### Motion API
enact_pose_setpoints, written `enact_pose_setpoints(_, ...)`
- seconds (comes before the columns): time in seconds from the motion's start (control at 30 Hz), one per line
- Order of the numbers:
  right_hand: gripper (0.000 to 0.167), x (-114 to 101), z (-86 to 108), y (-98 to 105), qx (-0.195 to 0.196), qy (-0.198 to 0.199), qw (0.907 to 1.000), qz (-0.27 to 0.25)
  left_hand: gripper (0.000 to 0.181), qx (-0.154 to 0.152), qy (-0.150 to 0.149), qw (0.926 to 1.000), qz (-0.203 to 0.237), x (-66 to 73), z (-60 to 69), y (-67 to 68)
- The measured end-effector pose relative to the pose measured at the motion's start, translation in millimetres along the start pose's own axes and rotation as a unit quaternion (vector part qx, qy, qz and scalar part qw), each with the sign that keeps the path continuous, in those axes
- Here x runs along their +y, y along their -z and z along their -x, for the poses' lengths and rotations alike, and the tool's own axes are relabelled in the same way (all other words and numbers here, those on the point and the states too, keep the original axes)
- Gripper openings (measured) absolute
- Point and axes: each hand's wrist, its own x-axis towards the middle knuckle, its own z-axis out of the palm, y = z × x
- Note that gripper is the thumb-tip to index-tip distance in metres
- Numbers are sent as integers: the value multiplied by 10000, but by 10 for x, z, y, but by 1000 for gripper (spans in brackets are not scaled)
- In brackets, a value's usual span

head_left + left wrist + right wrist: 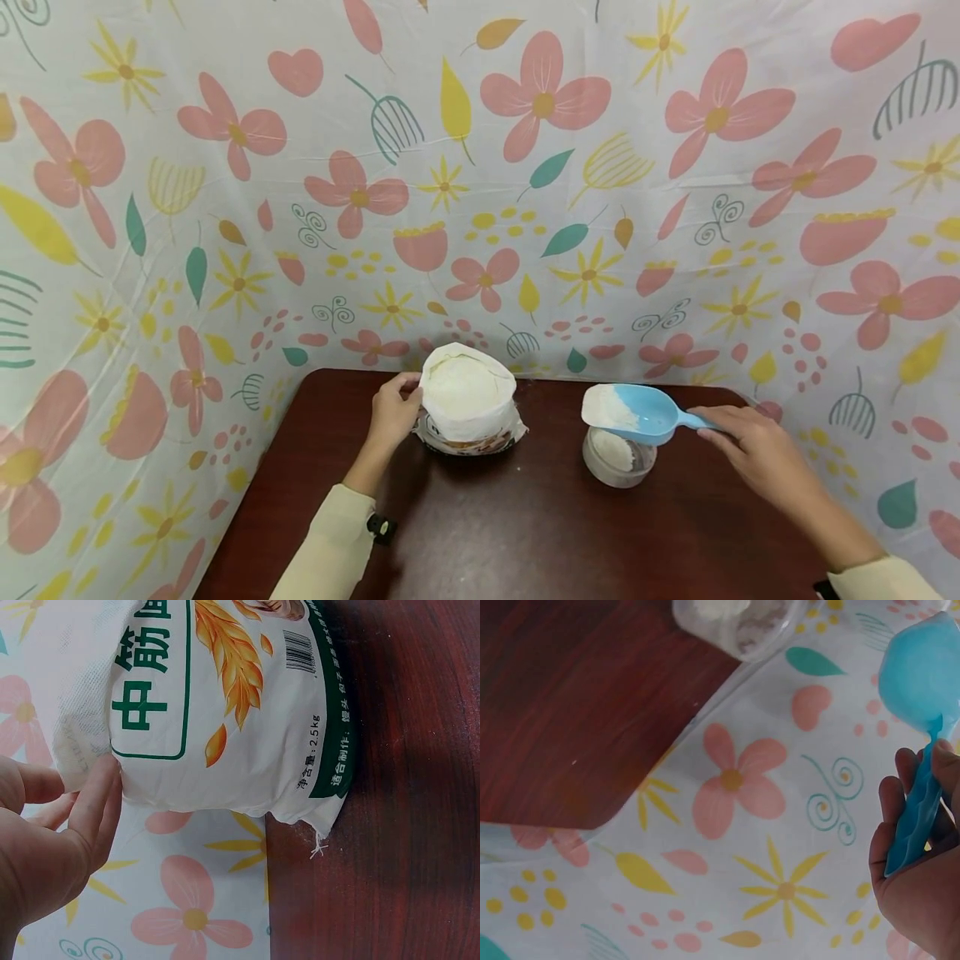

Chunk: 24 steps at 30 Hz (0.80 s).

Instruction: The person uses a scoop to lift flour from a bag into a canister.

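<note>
My left hand (395, 410) holds the rolled-down rim of an open white flour bag (467, 398) at its left side. White flour fills the bag near the top. Printed wheat ears and a 2.5 kg mark show on the bag (225, 712) in the left wrist view, where thumb and fingers of the left hand (56, 832) pinch the fold. A blue scoop (651, 414) heaped with flour is gripped by its handle in my right hand (761, 450). The scoop hovers over a clear round container (617, 473) with some flour inside.
Everything stands on a dark reddish-brown table (517, 525) with rounded corners. A flower-printed cloth (480, 208) hangs close behind the table and at both sides. Small white specks lie on the tabletop.
</note>
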Motion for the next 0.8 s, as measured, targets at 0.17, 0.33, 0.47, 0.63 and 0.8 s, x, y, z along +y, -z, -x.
enact_pose_setpoints(0.17,40,115,54,16,-28,205,9998,33,25,-8,-22,10000,-13,-4,-1,-3)
enact_pose_setpoints(0.33,38,220,79,24,-212,162,9994,215,25,-6,-21,10000,-21,-6,-3,4)
enact_pose_setpoints(0.47,34,275,84,27,-464,82,9985,291,25,4,-38,10000,-59,-9,-7,3)
enact_pose_setpoints(0.63,33,298,66,36,-598,229,9972,396,25,0,-87,9999,-52,-2,-2,1)
enact_pose_setpoints(0.8,32,320,18,37,-795,397,9942,600,25,16,-69,9999,-71,2,1,0)
